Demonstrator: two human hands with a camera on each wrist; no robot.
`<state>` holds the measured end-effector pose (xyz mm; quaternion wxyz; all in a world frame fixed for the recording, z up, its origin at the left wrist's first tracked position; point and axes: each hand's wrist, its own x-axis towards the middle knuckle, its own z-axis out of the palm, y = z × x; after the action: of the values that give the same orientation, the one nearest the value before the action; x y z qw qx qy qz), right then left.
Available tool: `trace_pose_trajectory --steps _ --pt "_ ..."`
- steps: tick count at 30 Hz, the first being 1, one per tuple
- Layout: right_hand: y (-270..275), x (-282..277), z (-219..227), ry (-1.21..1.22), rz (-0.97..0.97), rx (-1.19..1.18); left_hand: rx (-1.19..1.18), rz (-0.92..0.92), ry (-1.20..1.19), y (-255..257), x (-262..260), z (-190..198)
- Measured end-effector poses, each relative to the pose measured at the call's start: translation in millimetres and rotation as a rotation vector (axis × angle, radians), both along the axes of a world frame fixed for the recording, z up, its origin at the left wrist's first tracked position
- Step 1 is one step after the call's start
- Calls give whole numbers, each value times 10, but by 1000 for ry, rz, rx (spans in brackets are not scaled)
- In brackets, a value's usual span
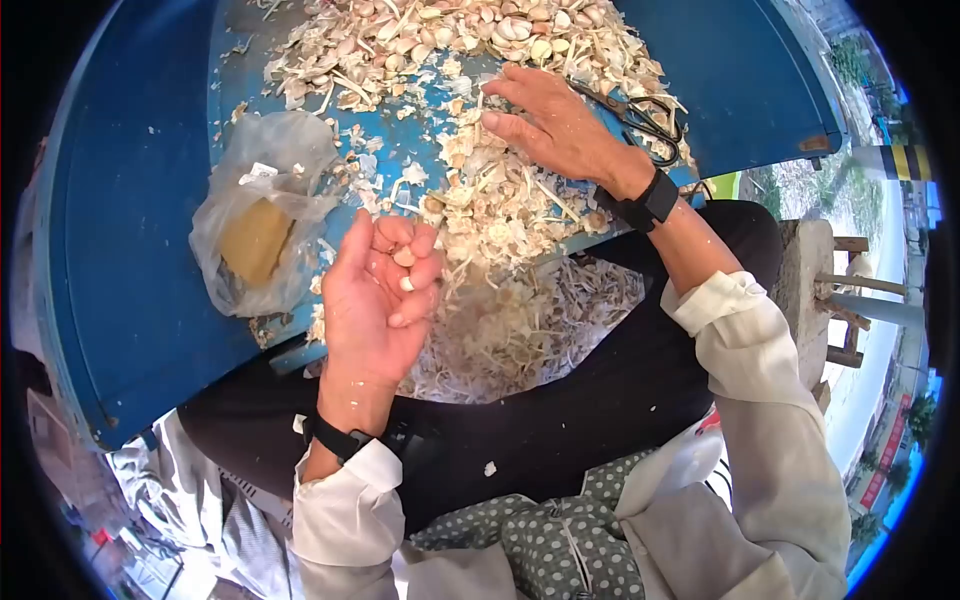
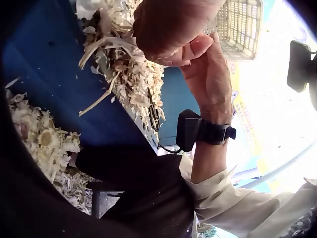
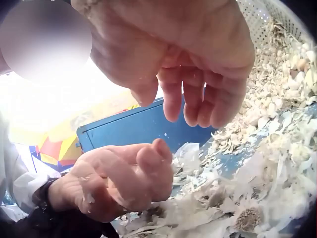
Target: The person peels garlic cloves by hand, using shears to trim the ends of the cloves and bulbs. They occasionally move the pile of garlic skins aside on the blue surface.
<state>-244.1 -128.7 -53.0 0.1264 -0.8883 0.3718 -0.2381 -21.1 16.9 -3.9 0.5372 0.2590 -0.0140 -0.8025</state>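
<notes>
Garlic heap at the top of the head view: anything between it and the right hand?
Nothing visible: the right hand is just short of the near edge of the garlic heap. The black scissors lie beside the hand, on its right, off that path.
</notes>
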Motion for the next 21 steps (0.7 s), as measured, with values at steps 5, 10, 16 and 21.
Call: trace_pose_trajectory --steps 5,10,16,21 --pt "632 192 283 27 210 141 -121 218 17 -49 432 99" --pt "1359 147 397 66 535 186 -206 366 -107 39 611 273" --pt "684 112 483 -27 171 80 -268 427 -156 71 793 277" --pt "834 326 288 128 217 38 -250 462 -213 55 771 287"
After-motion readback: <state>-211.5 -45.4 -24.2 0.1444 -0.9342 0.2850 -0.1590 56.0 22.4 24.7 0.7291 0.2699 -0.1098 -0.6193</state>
